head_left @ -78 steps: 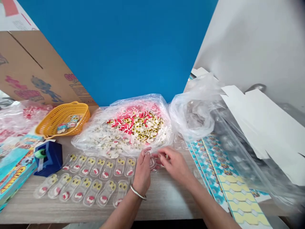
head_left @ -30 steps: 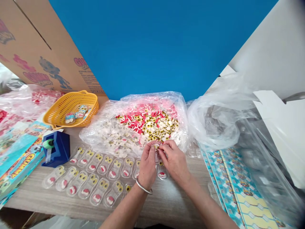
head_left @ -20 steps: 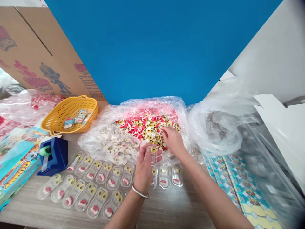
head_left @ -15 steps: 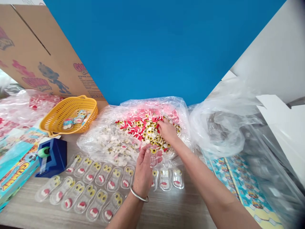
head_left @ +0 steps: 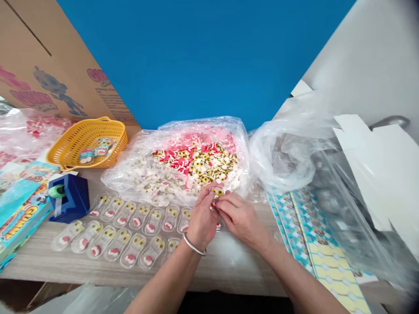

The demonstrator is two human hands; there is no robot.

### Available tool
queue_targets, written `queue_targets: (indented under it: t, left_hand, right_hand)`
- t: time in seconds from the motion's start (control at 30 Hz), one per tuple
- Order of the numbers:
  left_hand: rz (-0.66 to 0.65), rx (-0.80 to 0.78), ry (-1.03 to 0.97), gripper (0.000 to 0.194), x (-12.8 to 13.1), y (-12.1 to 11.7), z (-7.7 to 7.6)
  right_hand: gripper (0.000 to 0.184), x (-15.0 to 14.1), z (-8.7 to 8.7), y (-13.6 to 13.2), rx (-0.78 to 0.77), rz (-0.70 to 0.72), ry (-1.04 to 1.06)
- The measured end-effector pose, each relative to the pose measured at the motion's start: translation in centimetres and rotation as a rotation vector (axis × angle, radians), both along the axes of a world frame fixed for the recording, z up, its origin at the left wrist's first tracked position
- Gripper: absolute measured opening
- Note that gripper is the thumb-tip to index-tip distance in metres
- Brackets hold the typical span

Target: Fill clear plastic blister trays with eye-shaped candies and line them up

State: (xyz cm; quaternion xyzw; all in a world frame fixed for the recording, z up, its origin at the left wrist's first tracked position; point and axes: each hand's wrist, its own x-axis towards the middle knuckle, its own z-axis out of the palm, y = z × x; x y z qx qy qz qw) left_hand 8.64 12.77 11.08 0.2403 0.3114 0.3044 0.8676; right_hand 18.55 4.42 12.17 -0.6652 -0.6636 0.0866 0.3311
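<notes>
My left hand [head_left: 203,220] holds a small clear plastic blister shell [head_left: 212,190] with yellow-and-black gummy eyes in its upper part. The fingers of my right hand [head_left: 240,218] are closed at the shell's lower end, over a red-and-white gummy piece that they mostly hide. Just beyond both hands, an opened clear bag [head_left: 131,174] is spread around a heap of loose gummy eyes and red-and-white mouth pieces [head_left: 199,163]. To the left, filled blister shells [head_left: 132,250] lie in two rows, each with yellow eyes above a red-and-white mouth; a few are partly behind my hands.
A yellow basket [head_left: 55,150] with several small packs stands back left, near a blue tape dispenser [head_left: 77,198] and a turquoise box [head_left: 24,218]. Printed card sheets [head_left: 314,235] and clear plastic [head_left: 278,170] lie right. A blue panel [head_left: 209,61] rises behind.
My right hand has come back from the gummy heap to the blister shell in my left hand. The camera view has shifted, showing the table's front edge.
</notes>
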Motion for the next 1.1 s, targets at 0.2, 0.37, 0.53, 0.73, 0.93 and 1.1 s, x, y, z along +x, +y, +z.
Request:
queue_targets:
  t: [0.2,0.37,0.53,0.73,0.93,1.1]
  left_hand:
    - [-0.106,-0.035,0.025,0.034,0.1,-3.9,0.2]
    - [-0.163,-0.033,0.052,0.029,0.2,-6.8,-0.3]
    - [-0.218,-0.073,0.094,0.026,0.1,-8.8,-0.5]
    - [-0.266,-0.039,0.188,0.021,-0.3,-10.1,-0.6]
    - [-0.288,-0.023,0.219,0.018,0.0,-10.9,-0.7]
    - [-0.297,-0.033,0.210,0.018,-0.2,-11.1,-0.8]
  right_hand:
    - [0.024,-1.0,-0.6,-5.6,-0.005,-0.054,-0.115]
    - [0.022,-2.9,-0.5,-9.1,-0.002,-0.185,-0.194]
    - [0.024,-3.6,-1.1,-13.9,0.059,-0.385,-0.080]
    - [0.017,0.0,-4.2,-21.0,-0.245,-0.801,0.045]
    - [0.018,0.9,-4.9,-21.1,-0.571,-0.966,-0.108]
    - [0.021,-0.4,-5.1,-18.6,-0.610,-0.912,-0.236]
